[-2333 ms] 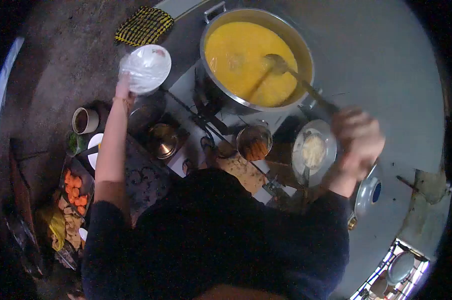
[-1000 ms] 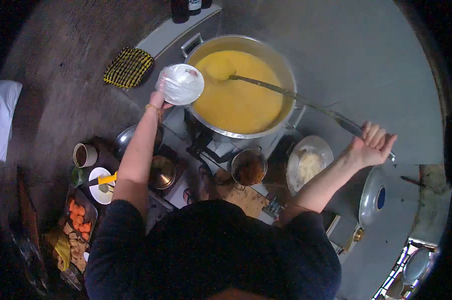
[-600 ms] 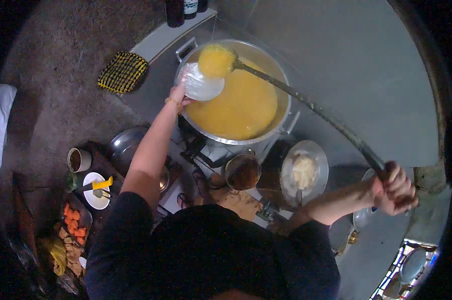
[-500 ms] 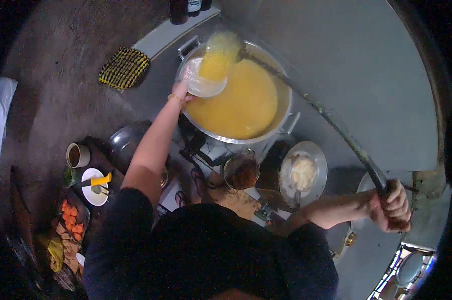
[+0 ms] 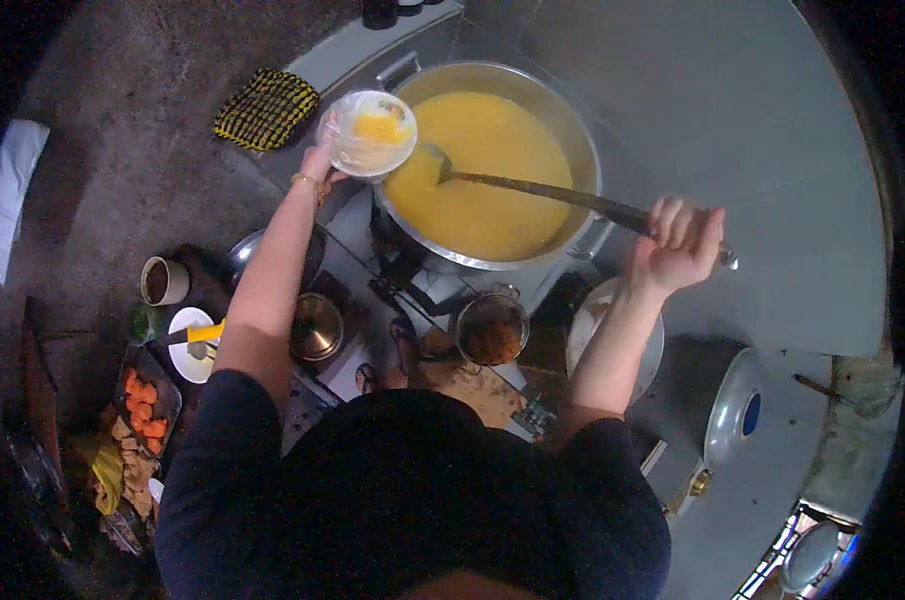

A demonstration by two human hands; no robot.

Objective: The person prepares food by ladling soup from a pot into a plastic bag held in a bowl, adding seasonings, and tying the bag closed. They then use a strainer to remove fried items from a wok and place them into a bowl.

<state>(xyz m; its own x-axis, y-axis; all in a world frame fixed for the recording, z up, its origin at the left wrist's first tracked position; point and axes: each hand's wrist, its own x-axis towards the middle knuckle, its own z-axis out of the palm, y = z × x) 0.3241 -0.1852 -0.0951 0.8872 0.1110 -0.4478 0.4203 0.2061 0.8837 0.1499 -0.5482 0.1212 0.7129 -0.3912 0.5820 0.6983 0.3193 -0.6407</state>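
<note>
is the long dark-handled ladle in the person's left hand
No, the right hand grips the ladle by its handle, while the left hand holds a round white bowl with clear plastic over it.

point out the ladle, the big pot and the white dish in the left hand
Ladle [image 5: 547,190]: head view, on the middle of its handle.
Big pot [image 5: 584,150]: head view, on its inner wall.
White dish [image 5: 377,164]: head view, on its lower inner side.

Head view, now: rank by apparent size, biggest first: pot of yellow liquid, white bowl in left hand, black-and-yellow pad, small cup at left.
1. Pot
2. White bowl and black-and-yellow pad: too alike to rank
3. Small cup
</note>
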